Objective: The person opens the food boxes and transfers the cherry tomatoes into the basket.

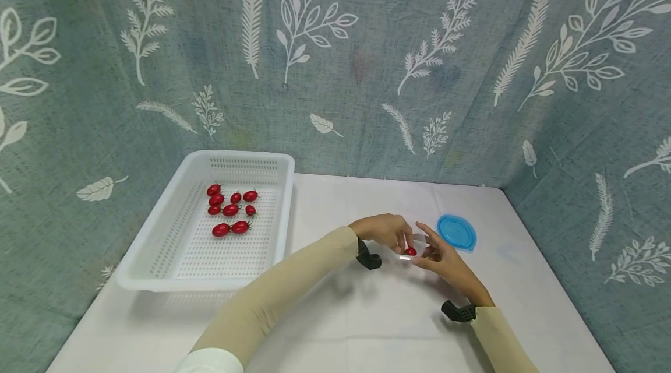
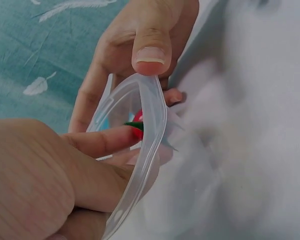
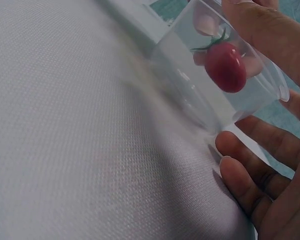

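Observation:
My left hand [image 1: 384, 229] reaches from the left into a small clear plastic container [image 3: 190, 95] and pinches a red cherry tomato [image 3: 225, 70] inside it. The tomato's green stem end shows between the fingers in the left wrist view. On the container's other side, my right hand [image 1: 447, 263] grips it, its thumb [image 2: 151, 57] on the rim. The container is tilted in both wrist views. Part of the tomato is hidden behind the rim and fingers in the left wrist view.
A white perforated basket [image 1: 288, 210] with several cherry tomatoes [image 1: 230, 210] stands on the left of the white-covered table [image 1: 335, 326]. A blue lid [image 1: 457, 232] lies just beyond my right hand. Leaf-patterned cloth [image 1: 335, 99] hangs around the table's back and sides.

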Demonstrator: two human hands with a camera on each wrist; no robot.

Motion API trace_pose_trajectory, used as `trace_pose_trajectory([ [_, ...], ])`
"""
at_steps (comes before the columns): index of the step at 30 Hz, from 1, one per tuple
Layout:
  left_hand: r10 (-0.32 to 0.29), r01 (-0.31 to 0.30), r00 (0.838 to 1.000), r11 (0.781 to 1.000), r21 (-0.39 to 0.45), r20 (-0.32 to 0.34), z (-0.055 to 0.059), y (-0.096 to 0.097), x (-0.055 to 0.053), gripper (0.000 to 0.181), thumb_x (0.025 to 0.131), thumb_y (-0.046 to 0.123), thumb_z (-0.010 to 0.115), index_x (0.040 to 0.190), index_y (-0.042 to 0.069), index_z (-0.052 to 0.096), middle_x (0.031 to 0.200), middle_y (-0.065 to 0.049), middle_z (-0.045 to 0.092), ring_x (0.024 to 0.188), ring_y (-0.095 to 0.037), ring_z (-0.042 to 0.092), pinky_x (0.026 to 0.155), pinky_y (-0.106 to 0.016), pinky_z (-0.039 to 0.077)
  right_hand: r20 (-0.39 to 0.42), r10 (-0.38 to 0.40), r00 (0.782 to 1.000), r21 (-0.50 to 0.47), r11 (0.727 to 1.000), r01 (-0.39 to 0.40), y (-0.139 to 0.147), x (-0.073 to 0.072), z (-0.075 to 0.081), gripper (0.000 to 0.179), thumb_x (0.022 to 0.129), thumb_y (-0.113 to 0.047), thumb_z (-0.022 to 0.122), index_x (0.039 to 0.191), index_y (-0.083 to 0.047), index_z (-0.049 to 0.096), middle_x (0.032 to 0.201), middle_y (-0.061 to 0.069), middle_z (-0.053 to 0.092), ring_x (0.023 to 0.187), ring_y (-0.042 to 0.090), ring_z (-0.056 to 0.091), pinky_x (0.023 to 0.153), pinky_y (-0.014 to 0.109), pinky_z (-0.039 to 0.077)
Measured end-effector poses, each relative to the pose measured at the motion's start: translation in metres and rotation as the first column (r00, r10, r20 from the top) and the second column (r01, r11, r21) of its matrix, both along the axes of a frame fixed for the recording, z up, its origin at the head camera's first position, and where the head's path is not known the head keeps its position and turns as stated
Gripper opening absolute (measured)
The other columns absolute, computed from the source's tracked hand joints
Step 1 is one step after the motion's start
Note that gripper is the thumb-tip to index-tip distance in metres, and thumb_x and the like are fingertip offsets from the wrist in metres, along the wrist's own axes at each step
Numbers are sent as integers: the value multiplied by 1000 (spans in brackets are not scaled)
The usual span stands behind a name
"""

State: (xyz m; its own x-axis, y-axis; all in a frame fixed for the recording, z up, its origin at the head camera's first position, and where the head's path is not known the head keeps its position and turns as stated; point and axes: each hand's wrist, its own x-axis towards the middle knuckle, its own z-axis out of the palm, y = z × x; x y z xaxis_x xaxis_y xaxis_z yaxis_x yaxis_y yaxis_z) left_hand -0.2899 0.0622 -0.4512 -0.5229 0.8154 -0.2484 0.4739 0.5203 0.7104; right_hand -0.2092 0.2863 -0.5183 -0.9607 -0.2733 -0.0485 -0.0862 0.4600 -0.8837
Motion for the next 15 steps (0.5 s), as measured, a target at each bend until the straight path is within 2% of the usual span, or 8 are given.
trace_pose_trajectory([
  [9,-8,9,1000,998,66,-6,0,-4,2,22,87,-3,79,100,15,77,91,4,73,86,-8,66,74,-24,52,5,-8,1000,14,1000,8,-1,1,1,88,90,-32,82,161,-38,30,126,15,62,100,29,60,84,38,51],
  [15,-8,12,999,996,84,-49,-5,-4,1,9,90,13,82,96,17,77,89,8,72,86,-7,66,74,-24,51,12,-2,1000,3,1000,2,-2,3,3,89,90,-32,82,161,-39,30,125,14,62,100,30,60,84,39,51],
])
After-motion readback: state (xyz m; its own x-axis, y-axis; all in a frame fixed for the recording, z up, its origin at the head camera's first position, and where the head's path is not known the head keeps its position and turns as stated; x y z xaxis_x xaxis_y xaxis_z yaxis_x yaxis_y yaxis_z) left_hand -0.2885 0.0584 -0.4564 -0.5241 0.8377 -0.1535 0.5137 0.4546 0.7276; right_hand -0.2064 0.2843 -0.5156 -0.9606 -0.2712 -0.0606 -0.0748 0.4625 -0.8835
